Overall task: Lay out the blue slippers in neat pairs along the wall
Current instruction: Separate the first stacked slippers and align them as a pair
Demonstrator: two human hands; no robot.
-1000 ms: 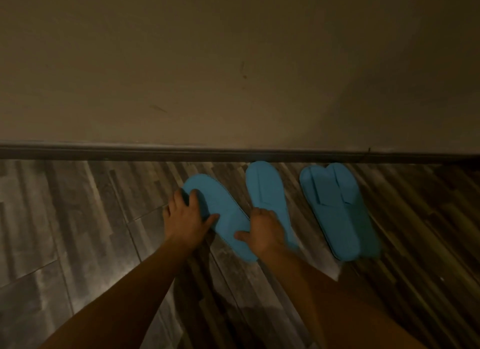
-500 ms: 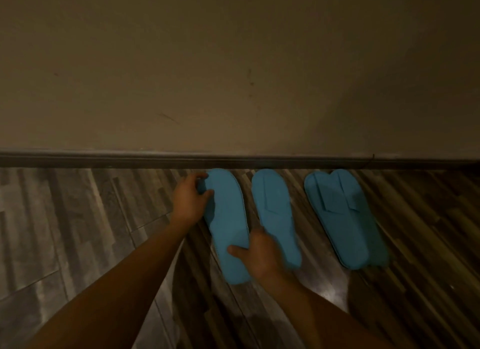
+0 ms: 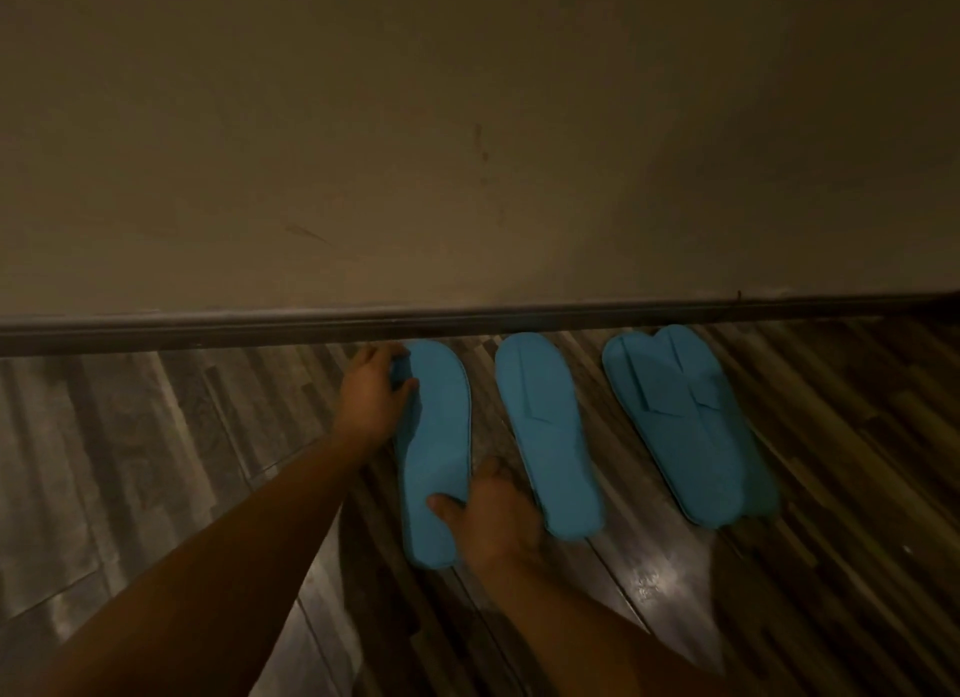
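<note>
Flat blue slippers lie on the wooden floor with their toes near the baseboard [image 3: 467, 320]. The left slipper [image 3: 434, 452] lies almost straight. My left hand [image 3: 371, 392] grips its toe end at the left edge. My right hand [image 3: 496, 517] presses on its heel part, thumb on the slipper, fingers lying between it and the middle slipper [image 3: 545, 436]. The middle slipper lies beside it, slightly slanted, apart from both hands. Further right, a pair of slippers [image 3: 685, 426] lies overlapped, slanted to the right.
The beige wall [image 3: 467, 151] fills the upper half of the view. Dark wood-pattern floor [image 3: 156, 462] stretches to the left of the slippers and to the right [image 3: 857, 436] of the pair.
The left slipper has been turned from a slant to nearly straight and pushed up to the baseboard. My left hand moved to its toe end; my right hand shifted onto its heel.
</note>
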